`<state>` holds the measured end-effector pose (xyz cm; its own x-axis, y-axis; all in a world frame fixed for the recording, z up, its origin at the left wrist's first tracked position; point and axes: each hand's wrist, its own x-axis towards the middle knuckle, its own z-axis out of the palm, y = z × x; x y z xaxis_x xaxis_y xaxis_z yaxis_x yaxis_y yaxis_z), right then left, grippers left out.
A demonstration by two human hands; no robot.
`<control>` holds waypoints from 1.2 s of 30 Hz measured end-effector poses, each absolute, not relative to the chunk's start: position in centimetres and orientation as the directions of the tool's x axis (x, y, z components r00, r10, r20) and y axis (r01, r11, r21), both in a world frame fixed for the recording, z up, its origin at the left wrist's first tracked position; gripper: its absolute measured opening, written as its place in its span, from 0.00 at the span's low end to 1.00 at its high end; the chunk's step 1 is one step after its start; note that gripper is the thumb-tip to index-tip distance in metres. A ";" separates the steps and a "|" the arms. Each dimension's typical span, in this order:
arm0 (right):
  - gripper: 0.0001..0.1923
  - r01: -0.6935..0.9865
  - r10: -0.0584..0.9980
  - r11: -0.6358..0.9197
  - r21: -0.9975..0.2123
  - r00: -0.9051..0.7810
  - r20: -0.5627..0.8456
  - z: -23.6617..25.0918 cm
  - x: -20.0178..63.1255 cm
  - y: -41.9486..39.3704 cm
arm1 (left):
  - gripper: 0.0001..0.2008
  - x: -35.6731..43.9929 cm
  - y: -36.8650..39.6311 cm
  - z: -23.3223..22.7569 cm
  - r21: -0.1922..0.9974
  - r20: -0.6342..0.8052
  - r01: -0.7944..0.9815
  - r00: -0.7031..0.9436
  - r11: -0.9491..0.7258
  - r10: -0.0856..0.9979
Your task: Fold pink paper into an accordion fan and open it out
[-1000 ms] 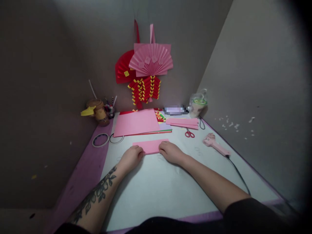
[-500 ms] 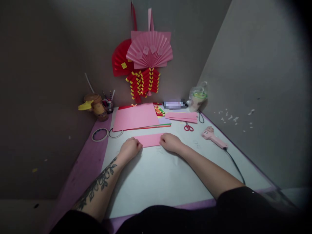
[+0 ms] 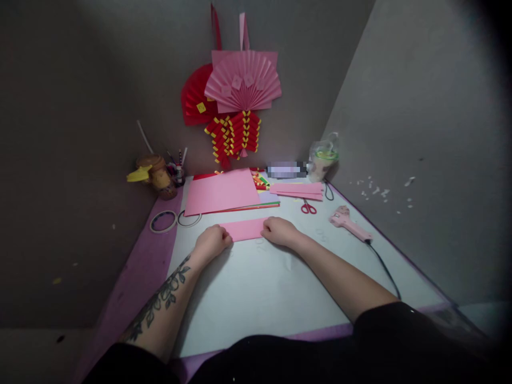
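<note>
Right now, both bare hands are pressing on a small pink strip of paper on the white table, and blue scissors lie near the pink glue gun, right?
Not quite: the scissors have red handles, not blue, as the head view shows. The rest holds: the left hand and right hand press the ends of the small pink paper strip on the white table, and the scissors lie near the pink glue gun.

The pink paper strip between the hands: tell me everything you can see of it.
The pink paper strip is a long, narrow rectangle of plain pink paper, apparently thin craft paper, lying flat on the white table surface, its length running left to right. The left hand presses its left end and the right hand covers its right end. It sits just in front of the stack of pink sheets.
</note>
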<state>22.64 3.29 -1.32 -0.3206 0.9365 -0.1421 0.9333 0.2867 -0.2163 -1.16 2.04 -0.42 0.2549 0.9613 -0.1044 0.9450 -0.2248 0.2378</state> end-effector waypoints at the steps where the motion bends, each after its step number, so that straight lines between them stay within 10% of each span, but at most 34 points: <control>1: 0.11 0.932 0.937 0.289 -0.219 -0.322 -0.138 -1.3 22.7 3.3 | 0.12 -1.3 2.1 -0.3 0.238 -0.113 0.945 0.257 -0.225 0.960; 15: 0.11 0.926 0.933 0.300 -0.229 -0.335 -0.132 -1.6 22.8 3.4 | 0.15 -5.4 2.6 0.1 0.221 -0.221 0.961 0.216 -0.167 0.951; 23: 0.10 0.920 0.931 0.312 -0.236 -0.346 -0.120 -1.6 22.9 3.4 | 0.14 -4.6 2.1 0.2 0.355 0.030 0.803 0.502 -0.479 0.864; 36: 0.15 0.953 0.942 0.225 -0.203 -0.265 -0.204 -0.4 25.6 4.1 | 0.20 -3.5 1.6 0.5 0.248 -0.104 0.741 0.661 -0.624 0.743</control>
<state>25.65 4.11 -0.41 -0.2655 0.9423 -0.2042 0.9531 0.2246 -0.2026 -3.53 1.61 0.49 0.6613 0.7428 -0.1044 0.7406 -0.6244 0.2484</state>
